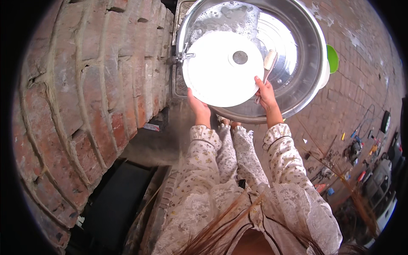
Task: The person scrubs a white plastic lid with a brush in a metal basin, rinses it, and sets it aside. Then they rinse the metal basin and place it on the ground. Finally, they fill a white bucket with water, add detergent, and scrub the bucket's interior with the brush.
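Between my hands is a flat white round disc (221,80), like a plate or lid, with a grey round spot off its middle. My left hand (198,108) grips the disc's near left rim, its fingers hidden underneath. On the near right rim, the thumb of my right hand (266,94) presses the disc. That same hand holds a pale-bristled brush (270,60) by its thin handle, bristle end pointing away from me. Below the disc stands a wide steel basin (304,51), with soapy water (227,19) at its far side.
A metal tap (183,55) juts from the brick wall (91,85) on the left, over the basin's edge. Beyond the basin's right rim is a green bowl (332,58). Tools and small parts (355,148) lie scattered on the brick floor (361,89) at right.
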A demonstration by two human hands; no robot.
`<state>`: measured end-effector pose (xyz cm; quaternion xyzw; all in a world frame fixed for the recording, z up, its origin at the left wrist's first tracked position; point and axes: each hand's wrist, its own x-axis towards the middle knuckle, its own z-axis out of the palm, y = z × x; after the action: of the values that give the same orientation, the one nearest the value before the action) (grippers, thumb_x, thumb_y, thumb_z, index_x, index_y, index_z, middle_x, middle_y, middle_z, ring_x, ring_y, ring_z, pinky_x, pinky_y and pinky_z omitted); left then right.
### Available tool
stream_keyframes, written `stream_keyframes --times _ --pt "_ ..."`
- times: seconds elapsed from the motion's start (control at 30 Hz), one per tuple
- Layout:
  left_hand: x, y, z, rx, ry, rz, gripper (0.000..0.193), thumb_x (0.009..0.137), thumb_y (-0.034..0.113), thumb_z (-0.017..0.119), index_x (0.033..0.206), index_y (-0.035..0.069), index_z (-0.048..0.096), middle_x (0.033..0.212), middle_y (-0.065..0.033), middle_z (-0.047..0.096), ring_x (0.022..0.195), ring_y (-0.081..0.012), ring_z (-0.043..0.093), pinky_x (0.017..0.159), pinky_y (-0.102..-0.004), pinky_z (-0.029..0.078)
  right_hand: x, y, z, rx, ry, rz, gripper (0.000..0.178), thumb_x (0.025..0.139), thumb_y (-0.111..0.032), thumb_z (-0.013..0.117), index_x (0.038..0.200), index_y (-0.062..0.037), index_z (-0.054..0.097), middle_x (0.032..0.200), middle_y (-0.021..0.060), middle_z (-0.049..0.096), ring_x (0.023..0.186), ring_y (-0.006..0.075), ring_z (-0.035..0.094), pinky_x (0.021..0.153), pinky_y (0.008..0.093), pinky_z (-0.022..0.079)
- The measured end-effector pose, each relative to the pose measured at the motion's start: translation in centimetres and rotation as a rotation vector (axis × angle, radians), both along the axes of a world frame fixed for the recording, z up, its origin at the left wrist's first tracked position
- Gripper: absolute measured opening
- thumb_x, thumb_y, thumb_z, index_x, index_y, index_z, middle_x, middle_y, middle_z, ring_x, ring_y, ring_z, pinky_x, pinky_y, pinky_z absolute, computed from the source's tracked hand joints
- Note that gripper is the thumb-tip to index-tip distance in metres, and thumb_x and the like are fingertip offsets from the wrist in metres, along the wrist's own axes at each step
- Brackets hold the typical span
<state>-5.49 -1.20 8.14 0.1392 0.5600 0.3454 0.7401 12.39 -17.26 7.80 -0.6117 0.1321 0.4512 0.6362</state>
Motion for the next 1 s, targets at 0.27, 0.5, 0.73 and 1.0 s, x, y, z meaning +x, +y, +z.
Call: stream_keyframes --times 0.27,0.5,0.73,1.0 --pt "-3.6 6.4 -2.6 0.08 0.214 -0.336 0.056 0.095 0.043 0.044 0.121 -0.005 0.05 0.118 -0.0127 0.057 0.105 -0.023 0.057 0.087 -0.0333 0.047 5.5 2.0 2.0 -0.082 -0.09 0.344 0.039 0.084 -0.026 0.068 0.107 0.0032 0.057 0.088 0.0055 0.064 0.072 0.0098 0.061 0.062 0.0223 0.049" --pt "0.2 -1.2 1.1 0.189 0.18 0.085 0.05 0.098 0.037 0.037 0.121 -0.006 0.047 0.118 -0.0128 0.055 0.102 -0.0219 0.056 0.085 -0.0321 0.048 -1.7 1.0 0.7 -0.283 -0.293 0.114 0.036 0.082 -0.021 0.067 0.107 0.0038 0.06 0.084 0.0051 0.065 0.069 0.0103 0.058 0.063 0.0243 0.046" --pt "-2.3 -5.2 1.9 0.048 -0.152 0.021 0.042 0.097 0.032 0.044 0.127 0.003 0.043 0.127 -0.0093 0.048 0.116 -0.022 0.047 0.099 -0.0364 0.038 -0.5 0.5 0.0 -0.185 -0.141 0.253 0.027 0.087 -0.013 0.056 0.113 -0.004 0.059 0.069 -0.0054 0.052 0.051 0.003 0.039 0.044 0.0211 0.031" --pt "-5.6 3.2 -1.6 0.052 -0.107 -0.132 0.048 0.096 0.037 0.044 0.125 -0.001 0.047 0.124 -0.0136 0.054 0.113 -0.0255 0.052 0.096 -0.039 0.041 5.3 1.7 1.0 -0.164 -0.314 0.632 0.028 0.09 -0.013 0.053 0.114 -0.0001 0.057 0.087 -0.0003 0.06 0.074 0.0062 0.05 0.066 0.0231 0.041"
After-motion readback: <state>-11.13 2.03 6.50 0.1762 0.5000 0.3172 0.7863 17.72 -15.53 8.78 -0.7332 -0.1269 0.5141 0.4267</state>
